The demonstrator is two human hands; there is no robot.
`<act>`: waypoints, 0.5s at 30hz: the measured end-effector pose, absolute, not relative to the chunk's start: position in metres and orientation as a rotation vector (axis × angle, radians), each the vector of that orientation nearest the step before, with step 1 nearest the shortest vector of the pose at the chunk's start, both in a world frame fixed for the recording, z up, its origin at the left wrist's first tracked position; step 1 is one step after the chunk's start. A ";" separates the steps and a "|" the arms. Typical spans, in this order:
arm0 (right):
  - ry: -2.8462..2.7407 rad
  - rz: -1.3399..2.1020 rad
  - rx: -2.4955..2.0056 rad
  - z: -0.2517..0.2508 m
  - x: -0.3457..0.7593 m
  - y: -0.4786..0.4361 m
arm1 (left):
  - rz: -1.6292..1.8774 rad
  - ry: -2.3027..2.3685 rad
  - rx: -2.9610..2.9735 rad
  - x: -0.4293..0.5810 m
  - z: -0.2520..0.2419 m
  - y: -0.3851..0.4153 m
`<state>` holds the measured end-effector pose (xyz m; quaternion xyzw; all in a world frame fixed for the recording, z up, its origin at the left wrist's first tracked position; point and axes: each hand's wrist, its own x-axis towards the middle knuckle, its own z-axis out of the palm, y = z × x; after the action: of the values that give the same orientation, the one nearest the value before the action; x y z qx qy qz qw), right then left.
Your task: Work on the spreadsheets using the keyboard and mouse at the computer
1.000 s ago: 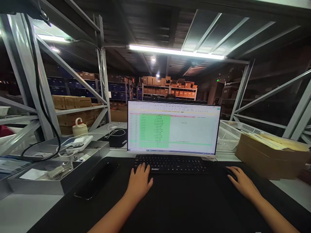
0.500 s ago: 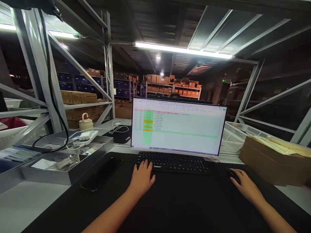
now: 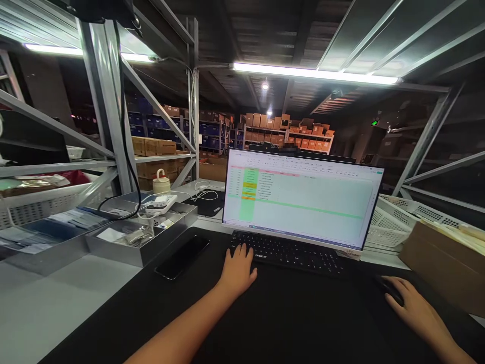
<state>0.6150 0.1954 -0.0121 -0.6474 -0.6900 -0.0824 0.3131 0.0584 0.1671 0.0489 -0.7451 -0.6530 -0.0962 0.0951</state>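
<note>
My left hand [image 3: 238, 270] lies with spread fingers on the left end of a black keyboard [image 3: 291, 257], holding nothing. Over at the right, my right hand [image 3: 413, 303] is wrapped round a black computer mouse [image 3: 392, 290], which it partly covers. Both rest on a large black desk mat [image 3: 295, 318]. Behind the keyboard stands a monitor [image 3: 303, 212] with a spreadsheet; one column has green and orange cells, and a green band runs across a row. A dark-screened phone [image 3: 183, 257] lies on the mat, left of my left hand.
Left of the mat, a grey open box [image 3: 117, 251] holds small packets, with a white power strip [image 3: 161, 205] on top. A cream bottle [image 3: 161, 183] stands behind. At right are a cardboard box [image 3: 439, 263] and white perforated baskets [image 3: 386, 227]. A metal post [image 3: 104, 101] rises at left.
The whole view has swung left, so things sit farther right in the picture. My left hand stays on the keyboard and my right hand on the mouse.
</note>
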 end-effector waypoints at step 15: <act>-1.837 -0.212 -1.717 -0.006 0.608 0.191 | -0.346 -1.953 -2.201 0.059 0.048 0.168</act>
<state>0.6077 0.1906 -0.0060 -0.6482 -0.6934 -0.0800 0.3042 0.0589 0.1677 0.0477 -0.7400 -0.6565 -0.1163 0.0894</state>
